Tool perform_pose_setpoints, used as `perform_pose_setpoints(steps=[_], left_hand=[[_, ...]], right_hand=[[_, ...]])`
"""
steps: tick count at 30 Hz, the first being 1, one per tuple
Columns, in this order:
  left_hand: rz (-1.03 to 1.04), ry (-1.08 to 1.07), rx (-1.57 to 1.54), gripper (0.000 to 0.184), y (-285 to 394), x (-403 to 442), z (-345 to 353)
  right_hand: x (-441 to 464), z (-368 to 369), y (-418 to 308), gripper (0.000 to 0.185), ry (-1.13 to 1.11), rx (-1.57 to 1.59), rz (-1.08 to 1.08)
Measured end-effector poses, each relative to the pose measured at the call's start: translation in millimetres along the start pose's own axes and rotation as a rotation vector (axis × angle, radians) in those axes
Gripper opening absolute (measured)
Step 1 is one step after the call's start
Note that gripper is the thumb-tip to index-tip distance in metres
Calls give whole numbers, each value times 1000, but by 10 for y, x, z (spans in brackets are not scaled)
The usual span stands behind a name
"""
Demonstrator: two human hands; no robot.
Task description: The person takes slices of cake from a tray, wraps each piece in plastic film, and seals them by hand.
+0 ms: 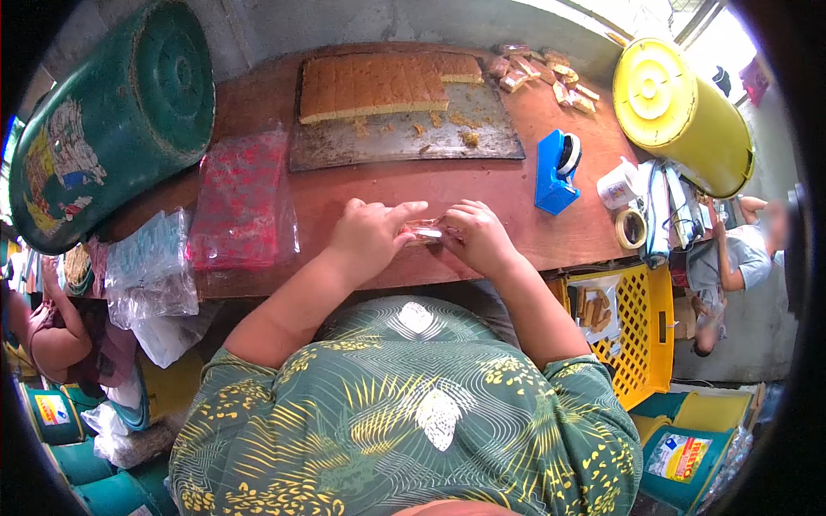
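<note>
Near the front edge of the wooden table [344, 198], my left hand [370, 235] and my right hand [478, 236] hold a small clear-wrapped piece [423, 230] between them. The fingers of both hands are closed around its two ends. Beyond them, a sheet of brown-topped cake [370, 86] cut into strips lies on a dark metal tray [335, 144] with crumbs. Red-printed plastic wrappers [239, 202] lie to the left. A blue tape dispenser [553, 176] stands to the right. Several wrapped pieces [551, 73] are piled at the back right.
A green drum [112, 120] lies at the left, a yellow one [688, 112] at the right. Clear bags [151, 258] hang over the left edge. A white cup [618, 185] and tape roll [631, 228] sit right, above a yellow crate [641, 344]. Other people are at both sides.
</note>
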State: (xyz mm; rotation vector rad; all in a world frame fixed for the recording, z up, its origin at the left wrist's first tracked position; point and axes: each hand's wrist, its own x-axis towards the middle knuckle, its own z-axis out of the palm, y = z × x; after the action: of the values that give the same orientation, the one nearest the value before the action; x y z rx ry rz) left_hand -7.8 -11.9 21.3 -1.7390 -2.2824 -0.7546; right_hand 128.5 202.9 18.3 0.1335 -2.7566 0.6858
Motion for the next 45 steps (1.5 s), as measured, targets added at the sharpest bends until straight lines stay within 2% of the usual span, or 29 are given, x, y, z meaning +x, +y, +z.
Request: perform_pose_setpoints(steps=[1,3,4,6,8,9,11,12,15,18,20,21,23,26,29,30,32,33,36,39,41,43,44,45], left_hand=[[-33,-6,-31,60,-16,-47,5],[-105,-12,-93,53,-22,-101,-34],[-284,-36,-315,47,-40,-92,-82],[-638,-93,-762,34,-99,-66,-200],[-603,-73,-1031,20,-344,-191,76],[-578,-61,-1164,15,-404,-194,100],[-465,-193,-1067,15,-517,-257,101],[-407,-254,-1016,16,-533,-252,84],[-498,-212,-1126,17,-477,-277,97],[-560,-115,-864,22,-369,-241,76],[-379,9,-483,20,-356,-227,9],[-287,68,-294,19,-347,-214,-30],[-269,26,-200,18,-263,-219,-145],[-316,-65,-185,19,-320,-292,-103],[-372,-110,-114,18,-327,-282,-74],[-385,-115,-71,17,-311,-261,-65],[-357,-4,-76,19,-290,-222,-13],[-343,52,-77,21,-293,-207,1],[-192,-152,-23,25,-301,-233,-26],[-77,-129,88,22,-73,-320,-106],[-68,-199,112,18,-20,-310,-144],[-27,-307,194,17,-148,-226,-110],[-104,-426,124,14,-225,-103,-120],[-112,-404,136,13,-244,-11,-137]], right_hand=[[-24,23,5,20,39,12,-19],[-94,42,-22,15,80,237,302],[-111,42,-16,13,100,347,461],[-186,183,153,9,177,563,509],[-188,195,105,7,236,829,578],[-199,208,152,6,184,788,533],[-264,224,283,10,80,700,448],[-248,203,257,8,71,696,476],[-196,140,102,4,54,685,586],[-103,10,-134,12,82,688,705],[-78,-43,-214,18,154,711,744],[-94,-27,-159,16,167,530,598],[-181,14,37,15,186,171,308],[-246,-14,166,17,116,-40,259],[-221,-3,195,23,52,-163,337],[-211,14,201,23,94,-172,342],[-175,41,212,24,180,-192,346],[-173,36,209,23,133,-199,294],[-285,56,97,19,26,-249,178],[-394,87,-91,17,22,-323,137],[-443,106,-148,17,39,-294,135],[-321,-30,-39,15,-111,-296,182],[-219,-90,-55,15,-82,-330,181],[-141,-115,-95,15,-50,-365,179]])
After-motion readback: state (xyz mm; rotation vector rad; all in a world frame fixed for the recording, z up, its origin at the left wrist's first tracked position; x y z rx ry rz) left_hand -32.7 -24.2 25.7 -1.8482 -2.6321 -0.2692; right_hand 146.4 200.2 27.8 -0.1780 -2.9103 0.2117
